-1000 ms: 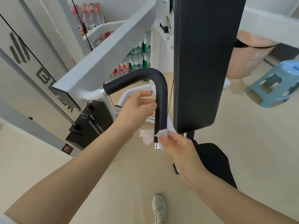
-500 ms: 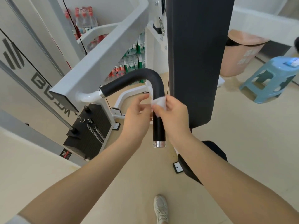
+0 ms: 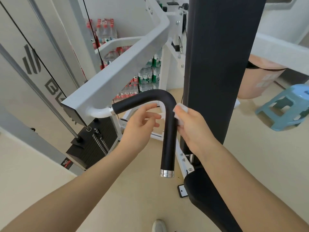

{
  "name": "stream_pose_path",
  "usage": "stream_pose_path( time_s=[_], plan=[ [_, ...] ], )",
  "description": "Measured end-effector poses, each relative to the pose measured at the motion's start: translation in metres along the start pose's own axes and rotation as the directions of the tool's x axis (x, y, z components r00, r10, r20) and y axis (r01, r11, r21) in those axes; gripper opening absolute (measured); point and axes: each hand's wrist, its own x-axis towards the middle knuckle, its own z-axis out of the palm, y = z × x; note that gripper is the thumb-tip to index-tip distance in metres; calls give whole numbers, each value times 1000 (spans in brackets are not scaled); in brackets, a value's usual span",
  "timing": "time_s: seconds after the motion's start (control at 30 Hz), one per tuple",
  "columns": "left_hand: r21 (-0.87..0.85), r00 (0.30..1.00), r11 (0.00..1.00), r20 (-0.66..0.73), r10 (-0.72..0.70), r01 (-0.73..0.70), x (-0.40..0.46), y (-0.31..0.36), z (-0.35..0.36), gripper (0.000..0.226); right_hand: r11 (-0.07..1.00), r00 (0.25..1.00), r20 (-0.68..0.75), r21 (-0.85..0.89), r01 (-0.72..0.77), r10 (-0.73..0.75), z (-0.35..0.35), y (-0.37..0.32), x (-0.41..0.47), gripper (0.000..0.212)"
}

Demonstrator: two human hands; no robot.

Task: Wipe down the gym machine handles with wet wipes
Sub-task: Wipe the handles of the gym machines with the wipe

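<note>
Bent black handle (image 3: 168, 131) hangs silver tip downward.

Bright, even daylight fills the scene, strongest above and to the right of the right hand (image 3: 192, 126). Shadows are soft and faint on the pale floor (image 3: 133, 190). A dull sheen runs along the black handle (image 3: 168, 131) between the 2 hands' fingers. Wide-angle distortion bends straight frame bars near the edges. Fingertips (image 3: 153, 106) of the left hand (image 3: 138, 129) look slightly smeared; distant bottles (image 3: 103, 30) are soft.
</note>
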Motion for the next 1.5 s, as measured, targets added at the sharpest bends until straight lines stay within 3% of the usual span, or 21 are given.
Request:
stream_pose_path(
  time_s=[0.03,0.1,0.17,0.23,0.33,0.43,0.57,0.63,0.73,0.8,0.87,0.9,0.97,1.03,1.07,1.2,1.27,1.33,1.4,1.5],
  plan=[
    [19,1000,1000,20,17,-18,2,1,1,31,998,998,-32,-49,45,-47,0,-4,4,22],
    [54,997,998,68,42,-45,6,4,3,29,897,967,-56,-388,209,-249,4,-20,13,30],
    [53,994,997,101,48,-53,9,6,3,28,661,922,98,-668,340,-375,14,-35,23,37],
    [42,994,998,99,46,-50,12,7,-2,27,387,891,254,-831,400,-377,25,-40,34,35],
    [58,999,998,-13,40,-39,17,4,-22,25,-40,834,421,-899,436,-356,47,-39,49,39],
    [218,980,972,-156,121,-85,22,-8,-50,23,-236,731,630,-776,585,-262,79,-35,52,42],
    [351,949,924,-212,234,-149,25,-21,-92,21,-299,609,787,-607,736,-99,109,-25,47,53],
    [403,940,893,-179,290,-199,32,-23,-108,23,-323,651,755,-637,700,-77,103,-32,50,59],
    [543,928,783,-20,371,-301,48,-24,-121,19,-334,774,606,-778,532,-181,93,-42,53,52],
    [616,922,705,98,374,-351,58,-25,-123,18,-408,718,669,-720,562,-192,105,-37,44,41],
    [633,918,677,152,366,-375,60,-22,-125,21,-445,635,761,-617,649,-130,116,-28,35,44],
    [634,913,668,170,372,-390,60,-22,-128,23,-443,628,771,-602,664,-106,117,-30,33,48],
    [648,891,622,226,394,-440,60,-20,-133,27,-414,696,711,-664,622,-95,105,-43,40,51],
    [678,881,569,294,372,-466,60,-20,-132,31,-346,814,552,-810,473,-180,92,-55,44,42],
    [687,885,561,314,343,-461,60,-20,-129,30,-355,836,510,-834,422,-204,94,-55,44,37],
    [674,916,620,312,253,-401,67,-16,-126,22,-520,797,591,-724,453,-128,133,-34,40,30],
    [694,923,610,314,221,-382,69,-17,-127,24,-487,854,495,-792,368,-159,127,-35,41,41],
    [743,916,537,311,252,-400,68,-19,-124,27,-413,895,389,-868,275,-221,106,-41,41,48],
    [752,913,520,300,275,-404,69,-21,-121,26,-366,883,350,-903,227,-314,97,-42,37,41],
    [743,916,535,310,256,-401,72,-18,-119,21,-463,775,537,-810,361,-334,118,-22,40,19]
  ],
)
